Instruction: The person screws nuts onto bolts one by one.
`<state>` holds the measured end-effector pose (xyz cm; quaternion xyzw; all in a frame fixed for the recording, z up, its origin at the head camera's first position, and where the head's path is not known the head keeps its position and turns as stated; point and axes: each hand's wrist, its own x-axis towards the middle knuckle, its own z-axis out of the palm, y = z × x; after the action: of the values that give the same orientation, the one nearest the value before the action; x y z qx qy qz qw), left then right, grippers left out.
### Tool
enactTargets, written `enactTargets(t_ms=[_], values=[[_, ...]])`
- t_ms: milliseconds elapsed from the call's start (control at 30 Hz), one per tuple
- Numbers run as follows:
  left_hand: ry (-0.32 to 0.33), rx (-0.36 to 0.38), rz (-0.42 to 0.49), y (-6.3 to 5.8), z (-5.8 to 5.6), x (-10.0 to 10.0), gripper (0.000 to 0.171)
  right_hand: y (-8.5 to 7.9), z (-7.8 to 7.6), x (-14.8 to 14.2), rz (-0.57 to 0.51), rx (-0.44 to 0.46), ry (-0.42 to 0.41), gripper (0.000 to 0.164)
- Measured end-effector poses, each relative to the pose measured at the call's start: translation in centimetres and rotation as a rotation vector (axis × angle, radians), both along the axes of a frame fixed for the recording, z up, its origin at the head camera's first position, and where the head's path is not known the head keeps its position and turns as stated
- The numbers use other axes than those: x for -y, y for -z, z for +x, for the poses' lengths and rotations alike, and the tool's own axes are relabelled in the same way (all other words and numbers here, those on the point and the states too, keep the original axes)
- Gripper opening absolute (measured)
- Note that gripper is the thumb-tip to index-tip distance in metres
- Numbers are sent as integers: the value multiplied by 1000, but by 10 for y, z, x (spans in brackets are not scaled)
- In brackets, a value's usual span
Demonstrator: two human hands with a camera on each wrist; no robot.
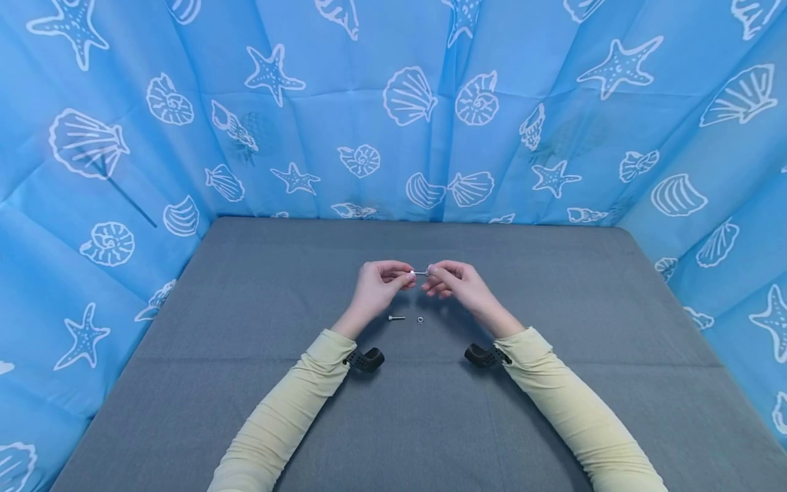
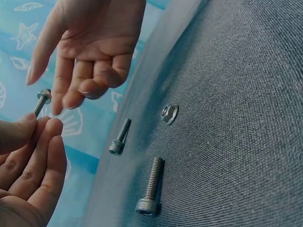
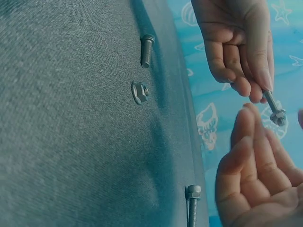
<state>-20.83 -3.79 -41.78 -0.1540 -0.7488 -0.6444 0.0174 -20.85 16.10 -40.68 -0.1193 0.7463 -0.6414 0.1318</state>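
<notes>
A small metal bolt (image 1: 421, 273) is held level in the air, its shank pinched between the thumb and fingers of my left hand (image 1: 382, 283). In the left wrist view, a flanged nut (image 2: 44, 96) sits on the outer end of this bolt; the end in the left fingers is hidden. My right hand (image 1: 461, 281) is beside the nut, thumb and fingers spread either side of it with a gap, as both wrist views show. On the table below lie a loose socket-head bolt (image 1: 397, 318) and a loose flanged nut (image 1: 421, 320).
Farther back lies another bolt (image 2: 120, 137) with a nut near its head, hidden in the head view. Grey cloth covers the table (image 1: 393, 424). A blue shell-print curtain (image 1: 344, 123) hangs behind and along the sides. Black wrist cameras (image 1: 367, 359) are strapped to both sleeves.
</notes>
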Motion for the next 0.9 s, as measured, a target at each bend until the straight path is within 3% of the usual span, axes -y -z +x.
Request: enactTargets(t_ms=[200,400,700,900], values=[[-1,1,-16,-3,2,-1,16,0,0,-2,-11,-49,-23,32],[16,16,4,-6,3,-2,18,1,-1,0,24,21,-19,46],[-20,-1,-31,-1,2,-2,15,-1,-1,-1,-9,-30,-29,32],[-18,-2,-15,-1,3,-1,15,1,-1,0,31,10,-29,43]])
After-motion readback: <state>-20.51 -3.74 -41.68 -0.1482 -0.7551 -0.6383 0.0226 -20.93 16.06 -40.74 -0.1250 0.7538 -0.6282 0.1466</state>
